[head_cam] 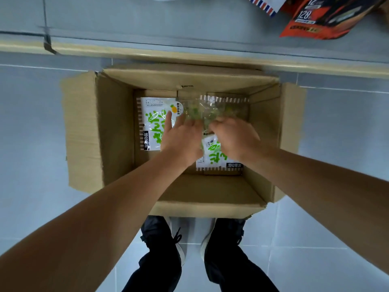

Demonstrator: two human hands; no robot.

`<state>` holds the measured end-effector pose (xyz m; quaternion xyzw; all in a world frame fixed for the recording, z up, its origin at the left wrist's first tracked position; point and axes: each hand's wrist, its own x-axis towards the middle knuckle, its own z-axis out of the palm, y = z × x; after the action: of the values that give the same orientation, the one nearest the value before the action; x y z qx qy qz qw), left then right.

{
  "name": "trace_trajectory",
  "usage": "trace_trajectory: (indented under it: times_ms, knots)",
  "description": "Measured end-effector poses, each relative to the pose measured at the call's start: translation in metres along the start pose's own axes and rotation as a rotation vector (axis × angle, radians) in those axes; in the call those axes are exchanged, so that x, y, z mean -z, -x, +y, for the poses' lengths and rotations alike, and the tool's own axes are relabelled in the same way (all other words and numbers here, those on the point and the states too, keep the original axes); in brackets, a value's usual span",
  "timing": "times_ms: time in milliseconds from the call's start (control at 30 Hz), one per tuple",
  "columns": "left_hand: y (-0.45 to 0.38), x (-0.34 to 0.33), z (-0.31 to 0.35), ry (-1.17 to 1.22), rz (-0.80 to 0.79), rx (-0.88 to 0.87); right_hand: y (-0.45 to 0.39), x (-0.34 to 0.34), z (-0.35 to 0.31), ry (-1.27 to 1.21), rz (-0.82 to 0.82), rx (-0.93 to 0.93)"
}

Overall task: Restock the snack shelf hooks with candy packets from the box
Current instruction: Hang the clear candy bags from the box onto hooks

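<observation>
- Open box [84, 131] sits on grey tile floor [31, 123], below a shelf edge [189, 55].
- Inside the box: 2 flat packets [155, 123]; left hand [181, 133] fingers straight, touching one.
- Right hand [233, 135] curls round a blurred packet [206, 111].

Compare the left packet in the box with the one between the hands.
The left packet lies flat on the box floor, sharp and readable; the middle packet is lifted and motion-blurred. The left packet is only overlapped by the left hand's straight fingers; the middle packet meets the right hand's curled fingers. Both show green print and striped edges.
</observation>
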<state>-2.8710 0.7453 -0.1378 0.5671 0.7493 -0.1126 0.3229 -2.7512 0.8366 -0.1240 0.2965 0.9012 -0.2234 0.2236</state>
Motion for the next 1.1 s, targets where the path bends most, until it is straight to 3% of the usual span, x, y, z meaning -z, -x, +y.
trace_trajectory:
  times_ms: [100,233,433,600,833,1100]
  knots:
    - [0.020,0.012,0.003,0.189,-0.107,0.062,0.012,0.013,-0.008,0.017,0.090,0.056]
    - [0.054,0.038,-0.002,0.505,-0.053,0.185,0.031,0.043,-0.012,-0.023,0.277,-0.067]
    - [0.118,0.094,-0.015,1.124,0.021,0.363,0.077,0.110,-0.039,-0.805,0.192,-0.485]
    - [0.188,0.167,-0.016,1.574,-0.008,0.293,0.141,0.169,-0.083,-1.205,0.076,-0.592]
    - [0.279,0.276,-0.003,1.703,0.026,0.215,0.227,0.271,-0.144,-1.303,0.137,-0.593]
    - [0.395,0.388,0.032,1.684,0.111,0.149,0.330,0.392,-0.209,-1.225,0.345,-0.560]
